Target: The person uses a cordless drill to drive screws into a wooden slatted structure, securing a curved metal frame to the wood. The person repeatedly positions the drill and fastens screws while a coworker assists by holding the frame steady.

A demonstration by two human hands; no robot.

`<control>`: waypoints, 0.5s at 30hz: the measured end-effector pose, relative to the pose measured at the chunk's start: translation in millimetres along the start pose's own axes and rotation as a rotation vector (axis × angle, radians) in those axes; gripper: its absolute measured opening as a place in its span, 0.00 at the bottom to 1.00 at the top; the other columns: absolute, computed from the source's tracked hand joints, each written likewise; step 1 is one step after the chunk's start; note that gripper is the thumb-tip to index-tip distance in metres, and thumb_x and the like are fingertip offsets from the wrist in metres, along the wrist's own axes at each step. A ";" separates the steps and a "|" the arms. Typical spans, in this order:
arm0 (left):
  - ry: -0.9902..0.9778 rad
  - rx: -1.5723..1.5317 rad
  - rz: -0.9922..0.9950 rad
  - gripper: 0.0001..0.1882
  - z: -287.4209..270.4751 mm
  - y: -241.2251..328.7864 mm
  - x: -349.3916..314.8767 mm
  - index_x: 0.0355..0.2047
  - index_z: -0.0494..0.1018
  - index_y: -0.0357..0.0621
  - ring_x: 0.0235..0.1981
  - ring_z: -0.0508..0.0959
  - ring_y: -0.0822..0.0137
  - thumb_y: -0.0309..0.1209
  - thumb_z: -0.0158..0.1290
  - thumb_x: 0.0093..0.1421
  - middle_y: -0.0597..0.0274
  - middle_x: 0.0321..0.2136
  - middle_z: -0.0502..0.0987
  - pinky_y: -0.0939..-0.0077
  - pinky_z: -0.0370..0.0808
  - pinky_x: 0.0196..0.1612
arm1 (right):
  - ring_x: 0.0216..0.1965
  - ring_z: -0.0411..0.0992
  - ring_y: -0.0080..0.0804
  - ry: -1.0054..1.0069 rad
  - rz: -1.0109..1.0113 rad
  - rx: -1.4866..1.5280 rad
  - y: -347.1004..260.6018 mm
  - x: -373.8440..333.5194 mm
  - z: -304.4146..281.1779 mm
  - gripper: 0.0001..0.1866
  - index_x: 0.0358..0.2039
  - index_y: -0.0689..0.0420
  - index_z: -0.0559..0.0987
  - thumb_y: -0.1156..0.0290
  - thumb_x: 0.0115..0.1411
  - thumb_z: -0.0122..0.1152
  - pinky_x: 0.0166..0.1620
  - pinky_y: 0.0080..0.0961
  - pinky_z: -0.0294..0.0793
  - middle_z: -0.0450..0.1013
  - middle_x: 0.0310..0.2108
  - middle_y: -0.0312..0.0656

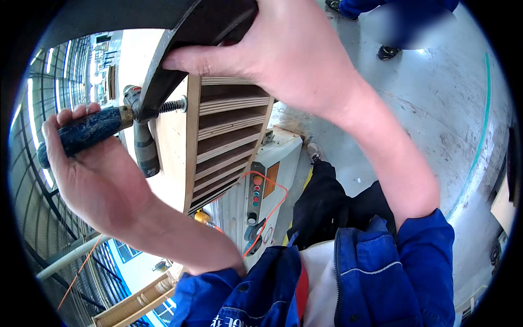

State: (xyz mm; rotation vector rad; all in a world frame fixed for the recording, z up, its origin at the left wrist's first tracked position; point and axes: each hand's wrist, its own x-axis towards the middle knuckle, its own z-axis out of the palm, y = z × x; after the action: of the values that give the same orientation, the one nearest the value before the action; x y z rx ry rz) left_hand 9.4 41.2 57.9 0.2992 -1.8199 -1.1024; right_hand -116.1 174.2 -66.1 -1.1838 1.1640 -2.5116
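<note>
A large dark metal clamp (182, 41) is held up at the top left in both hands. My left hand (103, 177) is closed around its worn blue handle (90, 131). My right hand (297, 60) grips the clamp's dark bar, the thumb lying along it; its other fingers are hidden. The threaded screw (173, 105) ends in a round pad at the edge of a plywood cabinet (192, 141); whether it presses on the wood I cannot tell. The cabinet has several parallel slats. Behind the clamp's jaw, a cordless drill (145, 147) rests against the cabinet's pale face.
Beside the cabinet stands a white machine (286, 158) with a button panel (254, 191) and a looping orange cable (283, 188). Another person (406, 24) in blue is at the top, across the grey floor (436, 120). A green line (482, 133) runs along the right.
</note>
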 end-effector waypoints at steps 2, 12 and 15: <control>0.140 0.053 0.019 0.10 17.8 -4.9 -5.9 0.44 0.68 0.41 0.42 0.71 0.66 0.36 0.49 0.76 0.58 0.37 0.69 0.65 0.70 0.52 | 0.28 0.73 0.21 0.001 0.015 -0.036 1.5 -1.0 0.0 0.10 0.35 0.68 0.81 0.74 0.59 0.70 0.36 0.24 0.73 0.79 0.25 0.39; -0.863 -0.575 -0.337 0.22 -25.7 -19.0 63.5 0.17 0.67 0.62 0.17 0.66 0.79 0.43 0.61 0.67 0.79 0.14 0.66 0.81 0.65 0.33 | 0.28 0.74 0.21 -0.004 0.029 -0.043 0.9 -0.2 -10.1 0.11 0.36 0.68 0.80 0.73 0.58 0.70 0.36 0.24 0.74 0.79 0.25 0.41; -1.163 -0.704 -0.441 0.23 -44.1 -41.6 113.5 0.12 0.68 0.65 0.10 0.68 0.86 0.40 0.68 0.59 0.84 0.09 0.72 0.89 0.68 0.24 | 0.28 0.74 0.22 -0.001 0.026 -0.019 3.2 -2.4 -8.9 0.11 0.36 0.68 0.80 0.73 0.58 0.70 0.36 0.24 0.74 0.79 0.25 0.41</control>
State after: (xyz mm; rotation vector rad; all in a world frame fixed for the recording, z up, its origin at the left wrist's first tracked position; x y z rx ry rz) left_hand -23.4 -76.2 99.2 -0.5037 -2.1530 -2.4765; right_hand -121.3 178.1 -73.3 -1.1670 1.1977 -2.4863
